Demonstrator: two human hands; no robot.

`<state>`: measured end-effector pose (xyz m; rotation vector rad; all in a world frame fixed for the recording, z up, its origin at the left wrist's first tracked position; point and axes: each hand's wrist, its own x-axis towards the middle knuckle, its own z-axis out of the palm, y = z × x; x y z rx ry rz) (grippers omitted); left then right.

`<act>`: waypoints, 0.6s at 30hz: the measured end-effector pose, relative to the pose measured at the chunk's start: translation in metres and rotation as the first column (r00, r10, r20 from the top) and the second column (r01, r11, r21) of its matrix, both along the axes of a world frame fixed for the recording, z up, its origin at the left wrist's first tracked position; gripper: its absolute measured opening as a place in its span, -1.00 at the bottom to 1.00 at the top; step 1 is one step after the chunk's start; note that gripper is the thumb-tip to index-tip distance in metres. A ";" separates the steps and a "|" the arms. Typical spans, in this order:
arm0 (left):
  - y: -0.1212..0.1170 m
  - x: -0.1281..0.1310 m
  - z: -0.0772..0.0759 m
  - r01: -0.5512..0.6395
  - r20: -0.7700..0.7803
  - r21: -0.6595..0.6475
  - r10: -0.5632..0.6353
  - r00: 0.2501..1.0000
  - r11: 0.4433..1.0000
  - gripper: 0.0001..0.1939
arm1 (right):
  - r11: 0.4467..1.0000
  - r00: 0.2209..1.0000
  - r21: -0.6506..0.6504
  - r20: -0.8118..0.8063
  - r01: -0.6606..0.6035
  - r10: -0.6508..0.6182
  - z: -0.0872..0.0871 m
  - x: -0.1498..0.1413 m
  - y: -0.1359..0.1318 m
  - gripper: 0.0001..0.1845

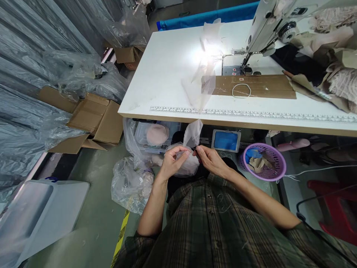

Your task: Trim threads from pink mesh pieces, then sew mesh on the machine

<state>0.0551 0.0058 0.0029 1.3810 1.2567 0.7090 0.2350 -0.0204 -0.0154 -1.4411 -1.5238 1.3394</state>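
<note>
Both hands are in my lap below the table edge. My left hand (173, 160) is closed round a pale, sheer piece of fabric (192, 136) whose loose end rises toward the table. My right hand (210, 159) pinches the same fabric at its edge, with a small dark thing between its fingertips that I cannot make out. Another sheer strip (205, 80) hangs over the white sewing table (167, 70), lit by the lamp of the sewing machine (267, 26).
A brown card sheet (267, 86) with a rubber band (241, 90) lies by the machine. Piled beige fabric (334, 48) sits at right. A purple basket (264, 162), plastic bags (131, 182), cardboard boxes (97, 119) and a red stool (337, 208) surround me on the floor.
</note>
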 end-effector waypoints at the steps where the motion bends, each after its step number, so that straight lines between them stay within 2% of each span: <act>1: 0.000 0.000 0.000 0.000 0.002 -0.008 0.000 1.000 1.000 -0.83 | 1.000 1.000 0.015 0.019 -0.013 0.013 0.001 0.001 -0.001 -0.43; 6: 0.002 0.002 0.000 0.027 0.042 -0.009 -0.026 0.999 1.000 -0.82 | 0.989 0.986 0.144 0.168 -0.035 0.010 0.005 -0.003 0.000 -0.45; 9: 0.002 0.003 0.000 0.026 0.046 -0.007 -0.026 0.999 1.000 -0.84 | 0.989 0.982 0.146 0.187 -0.003 -0.025 0.003 -0.006 0.001 -0.46; 14: 0.001 0.003 0.002 -0.022 0.043 -0.052 0.024 0.999 0.998 -0.86 | 0.995 0.998 0.085 -0.004 0.057 -0.057 0.000 -0.001 0.000 -0.53; 18: 0.001 0.003 0.007 -0.004 0.062 -0.117 0.011 0.998 0.993 -0.84 | 0.976 0.993 0.216 -0.106 -0.025 0.049 0.002 0.004 0.006 -0.70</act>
